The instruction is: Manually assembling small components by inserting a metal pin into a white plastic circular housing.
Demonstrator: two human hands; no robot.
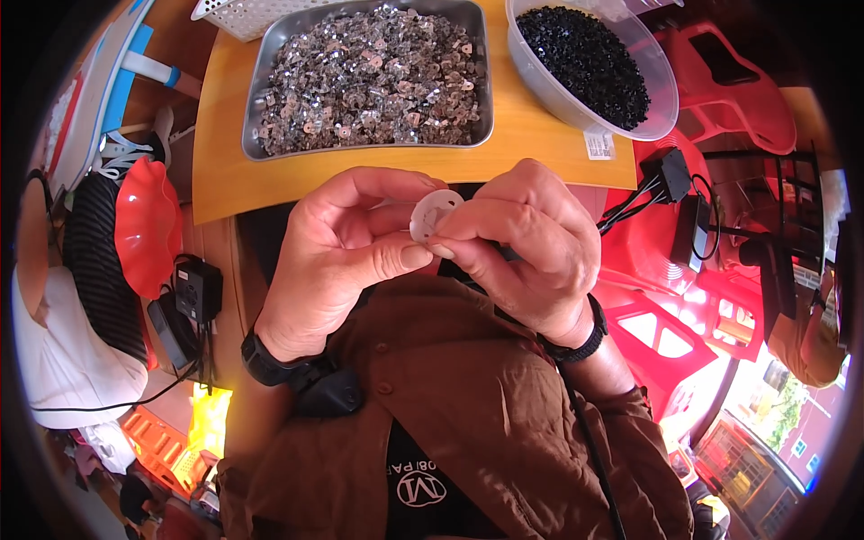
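Between my two hands, in front of my chest, is a small round white plastic disc [427, 219] with small holes near its rim. My left hand [328, 243] pinches its left edge between thumb and fingers. With thumb and forefinger my right hand [526, 243] presses on the disc's right side; whether a smaller part sits under those fingertips is hidden. Beyond the hands, on the table [220, 171], stands a metal tray [248, 126] heaped with small metal clips [373, 76]. Right of it is a clear plastic bowl [549, 85] with many small black pieces [585, 63].
A white perforated basket [243, 18] stands at the table's far left. Red plastic chairs [729, 81] are on the right, with a black box and cables [666, 175] beside them. A red wavy-edged dish [147, 225] and black power adapters [196, 288] are on the left.
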